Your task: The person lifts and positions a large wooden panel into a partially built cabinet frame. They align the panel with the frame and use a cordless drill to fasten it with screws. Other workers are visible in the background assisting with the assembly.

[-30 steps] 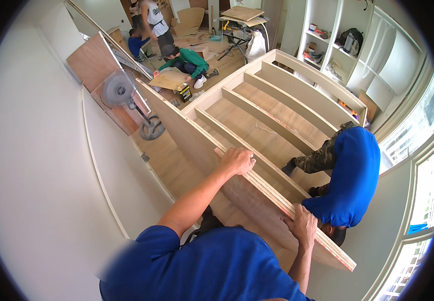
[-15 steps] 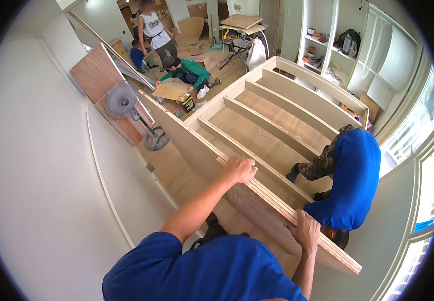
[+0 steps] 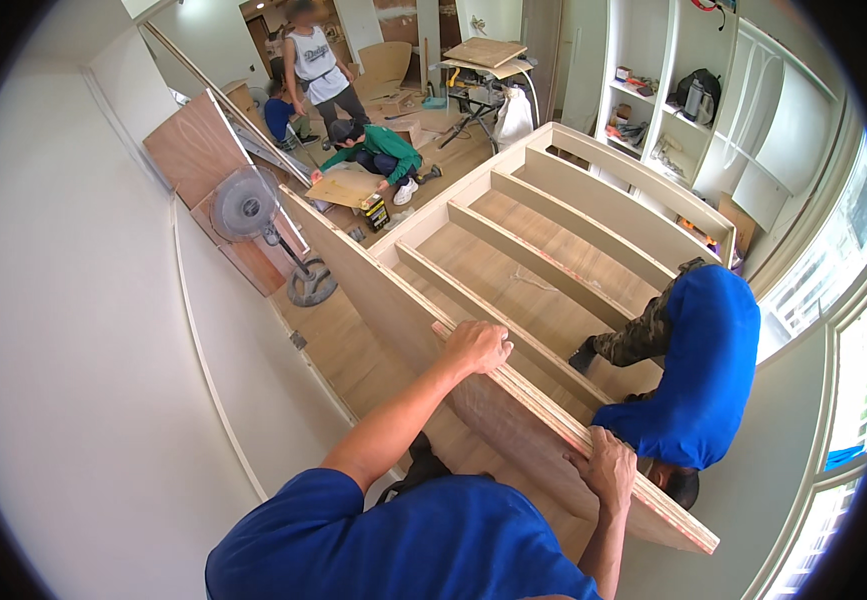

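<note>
Camera's the left of two side-by-side head-worn fisheyes, angled down over the wearer's blue shirt [image 3: 413, 540], pretty close above the top edge of the wooden panel [image 3: 513, 425], and facing out across the divided frame [image 3: 465, 190] to its far corners.

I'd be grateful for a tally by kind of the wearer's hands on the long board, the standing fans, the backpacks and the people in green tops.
Hands on the long board: 2 (left hand, right hand)
Standing fan: 1
Backpack: 1
Person in green: 1
Total: 5
</note>
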Demonstrator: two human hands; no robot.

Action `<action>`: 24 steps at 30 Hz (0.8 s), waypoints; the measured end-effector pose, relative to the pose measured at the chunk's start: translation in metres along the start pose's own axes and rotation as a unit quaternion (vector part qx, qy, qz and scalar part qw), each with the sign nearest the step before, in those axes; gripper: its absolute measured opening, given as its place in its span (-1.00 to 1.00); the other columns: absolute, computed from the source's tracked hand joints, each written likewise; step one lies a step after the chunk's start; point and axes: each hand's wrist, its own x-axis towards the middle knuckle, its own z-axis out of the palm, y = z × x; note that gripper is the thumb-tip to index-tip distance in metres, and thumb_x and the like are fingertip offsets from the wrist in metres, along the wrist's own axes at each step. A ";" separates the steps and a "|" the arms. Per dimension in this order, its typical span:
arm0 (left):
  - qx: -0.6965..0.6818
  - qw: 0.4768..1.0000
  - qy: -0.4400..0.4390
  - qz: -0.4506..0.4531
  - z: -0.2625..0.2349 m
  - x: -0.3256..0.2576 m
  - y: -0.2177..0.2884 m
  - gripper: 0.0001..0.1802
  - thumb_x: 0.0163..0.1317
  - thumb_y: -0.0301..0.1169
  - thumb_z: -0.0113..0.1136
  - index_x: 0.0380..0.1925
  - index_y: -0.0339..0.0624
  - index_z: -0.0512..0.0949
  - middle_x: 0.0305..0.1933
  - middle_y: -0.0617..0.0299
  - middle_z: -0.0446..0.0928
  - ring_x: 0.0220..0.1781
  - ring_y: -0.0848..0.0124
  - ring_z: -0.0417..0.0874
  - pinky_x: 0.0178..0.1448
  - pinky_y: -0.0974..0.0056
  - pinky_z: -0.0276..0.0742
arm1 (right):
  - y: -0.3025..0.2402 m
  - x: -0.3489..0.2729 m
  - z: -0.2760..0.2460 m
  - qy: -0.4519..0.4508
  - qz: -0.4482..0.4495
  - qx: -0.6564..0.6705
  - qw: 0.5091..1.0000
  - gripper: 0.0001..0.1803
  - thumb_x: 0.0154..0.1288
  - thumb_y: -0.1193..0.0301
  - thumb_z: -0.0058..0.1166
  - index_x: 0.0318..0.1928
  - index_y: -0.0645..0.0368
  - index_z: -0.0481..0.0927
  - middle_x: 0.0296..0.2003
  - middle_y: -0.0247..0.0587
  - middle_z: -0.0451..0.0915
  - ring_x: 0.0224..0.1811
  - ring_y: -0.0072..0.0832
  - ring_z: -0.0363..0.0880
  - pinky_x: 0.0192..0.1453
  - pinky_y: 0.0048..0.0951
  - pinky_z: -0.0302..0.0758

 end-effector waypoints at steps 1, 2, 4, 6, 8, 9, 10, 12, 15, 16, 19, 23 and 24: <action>0.002 1.000 -0.009 -0.002 -0.003 0.000 0.002 -0.58 0.49 -0.06 0.21 0.02 -0.14 0.78 -0.06 -0.06 0.82 0.06 -0.06 0.81 0.26 -0.11 0.65 | 0.001 0.000 0.000 0.001 -0.001 0.003 1.000 -0.40 0.12 0.00 0.59 -0.01 0.12 0.64 -0.07 -0.16 0.76 0.08 -0.09 0.75 0.08 0.02 0.56; 0.004 1.000 -0.017 -0.004 -0.005 0.000 0.003 -0.57 0.49 -0.05 0.21 0.03 -0.14 0.78 -0.05 -0.06 0.82 0.07 -0.06 0.81 0.26 -0.11 0.65 | 0.002 0.000 0.001 0.003 -0.002 0.007 1.000 -0.39 0.12 0.00 0.59 -0.01 0.12 0.64 -0.07 -0.16 0.76 0.08 -0.10 0.75 0.08 0.02 0.56; 0.003 1.000 -0.024 -0.009 -0.005 0.001 0.004 -0.57 0.49 -0.06 0.21 0.04 -0.14 0.78 -0.03 -0.05 0.82 0.08 -0.05 0.81 0.27 -0.10 0.65 | 0.003 0.000 0.002 0.003 -0.002 0.006 1.000 -0.39 0.12 0.00 0.59 -0.01 0.12 0.64 -0.07 -0.16 0.76 0.09 -0.10 0.75 0.09 0.02 0.56; 0.003 1.000 -0.027 -0.013 -0.005 0.001 0.004 -0.57 0.49 -0.05 0.21 0.06 -0.13 0.78 -0.02 -0.05 0.82 0.09 -0.04 0.81 0.27 -0.09 0.65 | 0.003 0.000 0.002 0.004 -0.002 0.007 1.000 -0.39 0.12 -0.01 0.59 -0.01 0.12 0.64 -0.06 -0.16 0.76 0.09 -0.10 0.75 0.09 0.02 0.57; 0.002 1.000 -0.028 -0.014 -0.008 -0.001 0.006 -0.57 0.49 -0.05 0.21 0.07 -0.12 0.78 0.00 -0.04 0.82 0.10 -0.03 0.81 0.28 -0.08 0.65 | 0.003 0.000 0.002 0.005 -0.002 0.007 1.000 -0.39 0.11 -0.01 0.59 -0.01 0.12 0.64 -0.06 -0.16 0.76 0.10 -0.10 0.75 0.09 0.01 0.57; 0.005 0.999 -0.031 -0.013 -0.008 0.000 0.006 -0.57 0.50 -0.05 0.21 0.07 -0.12 0.78 0.00 -0.04 0.82 0.10 -0.03 0.81 0.28 -0.07 0.65 | 0.003 0.000 0.003 0.007 -0.002 0.007 1.000 -0.39 0.12 -0.01 0.59 -0.01 0.12 0.65 -0.06 -0.16 0.76 0.10 -0.10 0.75 0.09 0.01 0.56; 0.006 0.999 -0.033 -0.014 -0.008 0.001 0.005 -0.57 0.50 -0.05 0.20 0.07 -0.12 0.78 0.00 -0.04 0.82 0.10 -0.03 0.81 0.29 -0.07 0.65 | 0.003 0.000 0.003 0.008 -0.002 0.006 1.000 -0.39 0.12 -0.01 0.59 0.00 0.12 0.65 -0.07 -0.16 0.76 0.10 -0.10 0.75 0.09 0.01 0.56; 0.007 0.999 -0.033 -0.014 -0.007 0.001 0.004 -0.56 0.51 -0.05 0.20 0.07 -0.12 0.78 0.00 -0.04 0.82 0.11 -0.03 0.81 0.29 -0.07 0.66 | 0.003 0.000 0.003 0.007 0.001 0.006 1.000 -0.39 0.12 -0.01 0.59 0.00 0.12 0.65 -0.07 -0.16 0.76 0.10 -0.09 0.75 0.09 0.01 0.56; 0.004 1.000 -0.023 -0.013 -0.007 0.001 0.005 -0.56 0.51 -0.04 0.19 0.06 -0.14 0.78 0.00 -0.05 0.82 0.11 -0.03 0.81 0.30 -0.07 0.66 | 0.001 0.000 0.002 0.002 0.009 0.009 1.000 -0.39 0.12 -0.01 0.58 0.00 0.11 0.65 -0.08 -0.16 0.76 0.09 -0.09 0.75 0.09 0.01 0.55; 0.004 1.000 -0.018 -0.013 -0.007 -0.001 0.005 -0.56 0.51 -0.04 0.19 0.06 -0.14 0.78 0.00 -0.06 0.82 0.11 -0.03 0.82 0.30 -0.07 0.66 | 0.000 -0.001 0.000 0.000 0.009 0.010 1.000 -0.39 0.12 -0.01 0.58 0.00 0.11 0.65 -0.08 -0.16 0.76 0.09 -0.08 0.75 0.09 0.01 0.55; 0.004 1.000 -0.013 -0.011 -0.006 -0.001 0.004 -0.55 0.52 -0.04 0.19 0.07 -0.14 0.77 0.01 -0.07 0.82 0.12 -0.04 0.82 0.30 -0.08 0.66 | 0.000 0.000 -0.001 0.007 0.003 0.011 1.000 -0.40 0.12 -0.01 0.59 -0.02 0.12 0.65 -0.09 -0.15 0.76 0.07 -0.07 0.75 0.07 0.00 0.55; -0.005 0.999 -0.029 -0.016 -0.013 -0.002 0.008 -0.54 0.48 -0.08 0.18 0.10 -0.19 0.78 0.03 -0.12 0.81 0.13 -0.04 0.82 0.31 -0.09 0.67 | 0.002 -0.001 0.002 0.010 0.001 0.013 1.000 -0.40 0.09 -0.01 0.60 -0.06 0.12 0.63 -0.14 -0.14 0.76 0.03 -0.05 0.76 0.05 0.00 0.56; -0.004 1.000 -0.027 -0.013 -0.012 0.000 0.009 -0.54 0.48 -0.08 0.18 0.10 -0.18 0.78 0.03 -0.12 0.81 0.13 -0.04 0.82 0.31 -0.09 0.67 | 0.002 0.000 0.001 0.008 0.003 0.010 1.000 -0.40 0.09 -0.01 0.60 -0.07 0.12 0.63 -0.14 -0.14 0.76 0.03 -0.05 0.76 0.04 0.00 0.56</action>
